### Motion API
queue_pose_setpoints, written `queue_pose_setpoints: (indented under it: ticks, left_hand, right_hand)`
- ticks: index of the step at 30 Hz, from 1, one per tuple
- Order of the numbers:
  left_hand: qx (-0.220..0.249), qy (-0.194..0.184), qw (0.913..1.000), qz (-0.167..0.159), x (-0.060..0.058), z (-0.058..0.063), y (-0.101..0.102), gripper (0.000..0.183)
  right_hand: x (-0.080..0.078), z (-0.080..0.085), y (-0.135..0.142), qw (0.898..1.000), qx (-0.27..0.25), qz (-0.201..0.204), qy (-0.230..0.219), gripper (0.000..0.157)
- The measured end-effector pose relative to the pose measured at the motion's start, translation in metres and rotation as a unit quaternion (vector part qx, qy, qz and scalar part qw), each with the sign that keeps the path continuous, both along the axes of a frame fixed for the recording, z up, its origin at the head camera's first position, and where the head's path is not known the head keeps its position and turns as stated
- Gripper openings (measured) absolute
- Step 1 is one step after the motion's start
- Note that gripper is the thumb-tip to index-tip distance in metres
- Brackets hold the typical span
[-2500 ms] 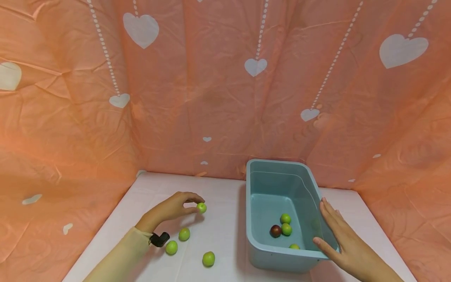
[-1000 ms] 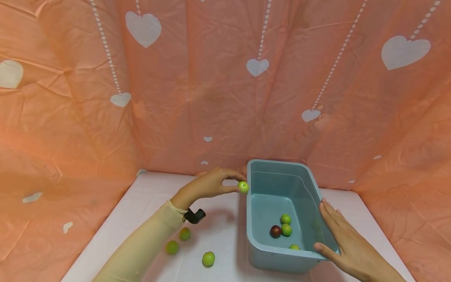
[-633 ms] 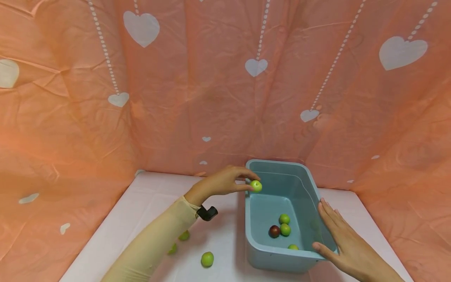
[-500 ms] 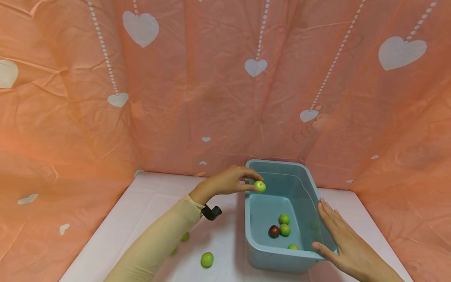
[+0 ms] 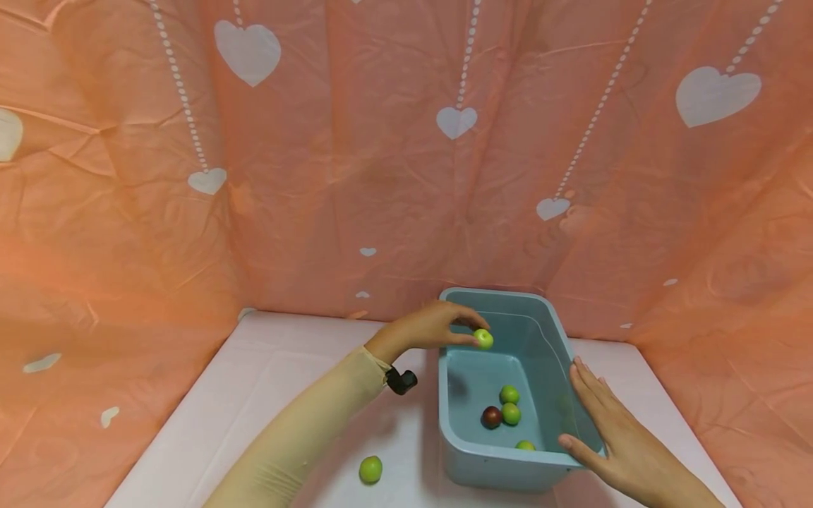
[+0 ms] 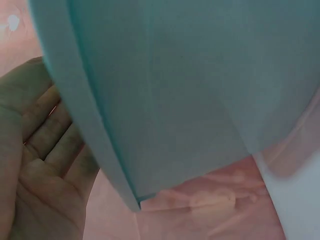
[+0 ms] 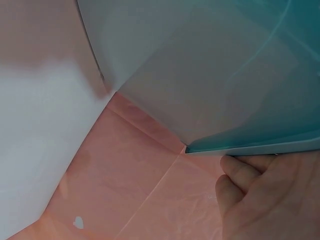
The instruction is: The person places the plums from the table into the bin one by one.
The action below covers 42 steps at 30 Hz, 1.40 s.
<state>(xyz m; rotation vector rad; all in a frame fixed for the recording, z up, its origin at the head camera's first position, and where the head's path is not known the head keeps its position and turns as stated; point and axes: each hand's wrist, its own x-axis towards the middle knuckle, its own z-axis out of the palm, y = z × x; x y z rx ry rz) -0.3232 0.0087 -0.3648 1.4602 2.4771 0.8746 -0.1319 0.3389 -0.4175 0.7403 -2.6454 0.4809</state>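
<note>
In the head view my left hand pinches a small round green fruit between thumb and fingertips, over the left part of a blue-grey plastic bin. My right hand rests with straight fingers along the bin's right rim, its thumb at the near right corner. Inside the bin lie a dark red fruit and several green fruits. In the left wrist view the left palm shows beside the rim, the held fruit hidden. The right wrist view has the right hand's fingers against the rim.
One green fruit lies on the white tabletop, left of the bin. A light sleeve with a black wrist camera crosses the table. An orange sheet with white hearts hangs at the back and sides.
My left hand has carried the green fruit from the table, rightward over the bin's left rim. Its sleeve now covers two fruits on the table. The right hand stays put.
</note>
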Motion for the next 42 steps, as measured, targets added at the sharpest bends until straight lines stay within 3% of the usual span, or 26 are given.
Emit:
queue_pose_setpoints:
  ticks: [11,32,42]
  left_hand:
    - [0.014,-0.026,0.9991,-0.031,-0.003,-0.002,0.024,0.035]
    - [-0.028,-0.037,0.9984,-0.031,-0.003,-0.010,0.054,0.036]
    - [-0.097,0.018,0.9942,-0.041,-0.003,-0.020,0.063,0.033]
  right_hand:
    - [-0.001,0.000,0.001,1.000,0.004,0.005,0.008,0.105]
    - [-0.001,0.000,-0.001,1.000,-0.005,0.002,0.000,0.103]
    - [0.001,0.001,-0.002,1.000,-0.008,0.000,-0.002,0.104]
